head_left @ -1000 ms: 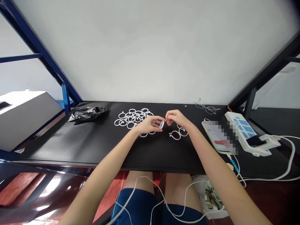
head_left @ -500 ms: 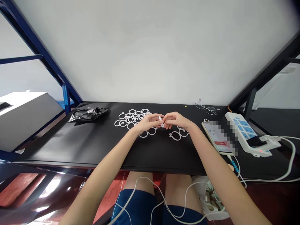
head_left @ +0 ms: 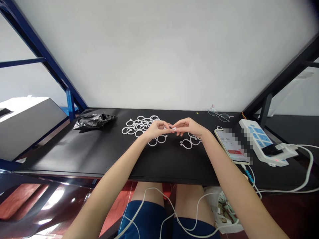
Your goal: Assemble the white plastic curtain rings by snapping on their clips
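Left hand: you pinched a white ring
Right hand: your fingers closed on the same ring
White ring: you held it between ring pile and smaller ring cluster — over the black table

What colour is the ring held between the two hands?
The ring is white; it shows, partly hidden, in the head view.

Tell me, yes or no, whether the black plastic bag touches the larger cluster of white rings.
No, a strip of bare black tabletop separates the black plastic bag from the larger cluster of white rings.
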`<state>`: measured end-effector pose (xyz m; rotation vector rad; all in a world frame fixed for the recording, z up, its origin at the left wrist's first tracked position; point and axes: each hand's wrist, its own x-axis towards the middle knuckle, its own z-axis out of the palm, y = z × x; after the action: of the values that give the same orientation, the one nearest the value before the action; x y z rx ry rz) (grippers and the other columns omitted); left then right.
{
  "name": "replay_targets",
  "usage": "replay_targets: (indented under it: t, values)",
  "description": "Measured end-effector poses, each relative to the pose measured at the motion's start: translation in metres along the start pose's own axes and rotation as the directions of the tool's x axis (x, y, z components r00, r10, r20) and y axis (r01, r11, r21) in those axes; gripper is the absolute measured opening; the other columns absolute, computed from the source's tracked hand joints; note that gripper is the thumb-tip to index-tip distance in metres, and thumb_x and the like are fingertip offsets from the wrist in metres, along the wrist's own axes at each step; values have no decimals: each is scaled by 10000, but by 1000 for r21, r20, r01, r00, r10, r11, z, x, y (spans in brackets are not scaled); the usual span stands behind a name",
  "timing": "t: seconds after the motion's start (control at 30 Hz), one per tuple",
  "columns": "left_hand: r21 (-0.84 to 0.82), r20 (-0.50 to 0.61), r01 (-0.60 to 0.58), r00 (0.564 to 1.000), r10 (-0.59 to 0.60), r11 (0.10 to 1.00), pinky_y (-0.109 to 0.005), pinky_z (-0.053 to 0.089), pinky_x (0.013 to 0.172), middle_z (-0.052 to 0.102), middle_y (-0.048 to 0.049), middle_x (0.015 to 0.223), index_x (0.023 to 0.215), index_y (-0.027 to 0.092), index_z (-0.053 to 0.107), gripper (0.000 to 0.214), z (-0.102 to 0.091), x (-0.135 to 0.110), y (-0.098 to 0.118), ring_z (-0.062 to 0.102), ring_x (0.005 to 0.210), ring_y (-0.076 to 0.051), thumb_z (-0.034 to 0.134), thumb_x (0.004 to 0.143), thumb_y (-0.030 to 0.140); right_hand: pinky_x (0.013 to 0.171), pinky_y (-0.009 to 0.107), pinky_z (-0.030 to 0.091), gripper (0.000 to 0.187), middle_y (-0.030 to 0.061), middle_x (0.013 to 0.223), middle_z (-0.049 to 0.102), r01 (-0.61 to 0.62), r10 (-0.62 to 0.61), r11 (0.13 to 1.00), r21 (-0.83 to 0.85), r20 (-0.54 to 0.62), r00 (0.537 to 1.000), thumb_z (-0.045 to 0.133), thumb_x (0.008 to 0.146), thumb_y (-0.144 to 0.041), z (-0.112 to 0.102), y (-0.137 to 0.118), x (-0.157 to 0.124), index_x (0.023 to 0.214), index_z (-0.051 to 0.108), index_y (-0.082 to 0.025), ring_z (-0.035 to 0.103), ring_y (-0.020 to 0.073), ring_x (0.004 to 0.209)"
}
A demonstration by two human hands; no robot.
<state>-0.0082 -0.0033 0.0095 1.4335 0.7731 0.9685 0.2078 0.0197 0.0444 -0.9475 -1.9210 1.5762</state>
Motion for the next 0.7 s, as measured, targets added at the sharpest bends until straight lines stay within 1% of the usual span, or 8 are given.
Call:
replay_targets:
  t: [0.1,0.2,0.27,0.4,0.5,0.53,0.63,0.7]
  values:
    - [53,-45,-22,999,25,998,-316,531,789,646,-112,1096,741,111,607,315,1,0,-2,666,909,-182,801,661,347,558,231,524,345,64,805,730,21,-18,999,43,-54,998,777,690,-385,0,1,2,947,742,-158,671,145,670]
    - [59,-96,-65,993,71,996,-265,534,701,647,-75,1028,826,138,557,367,3,1,-2,663,801,-132,810,653,339,558,234,522,341,71,834,738,43,-35,997,69,-105,994,789,675,-390,2,2,3,927,746,-164,668,147,681]
    - [90,-123,-84,988,95,992,-235,529,645,643,-57,1000,902,155,545,415,5,0,-1,654,740,-109,815,649,342,562,238,523,339,71,830,740,66,-58,997,51,-138,989,805,655,-383,4,2,5,908,749,-165,659,142,669]
    - [235,-126,-47,989,79,971,-199,490,520,661,-50,945,1070,173,591,505,7,-2,3,644,630,-105,795,668,402,558,247,526,304,65,787,735,113,-108,994,11,-200,974,784,677,-413,10,2,7,846,753,-162,634,130,632]
    - [350,-117,-9,992,54,937,-187,440,449,663,-19,744,1028,163,651,462,7,-3,4,633,536,-116,756,698,470,556,253,526,305,63,765,729,146,-147,989,-20,-234,961,764,696,-437,16,3,9,821,748,-159,631,133,626]
    - [361,-123,-5,991,53,933,-184,430,433,660,-16,718,1001,159,663,451,7,-4,4,635,526,-122,750,700,484,557,256,526,310,62,752,725,159,-161,987,-28,-251,955,760,699,-444,18,3,10,816,744,-158,632,135,623]
    - [320,-145,-20,987,69,947,-185,458,427,681,-39,841,977,157,674,450,8,-3,2,647,540,-120,749,693,499,560,267,525,325,58,729,718,207,-207,978,-35,-318,925,760,694,-464,27,5,13,800,728,-158,636,144,621]
    - [280,-150,-30,986,75,959,-198,509,475,680,-48,900,998,155,676,461,7,-2,1,644,543,-105,757,690,488,571,283,531,338,56,728,715,234,-231,972,-33,-354,907,765,681,-478,32,5,14,790,719,-162,639,153,624]
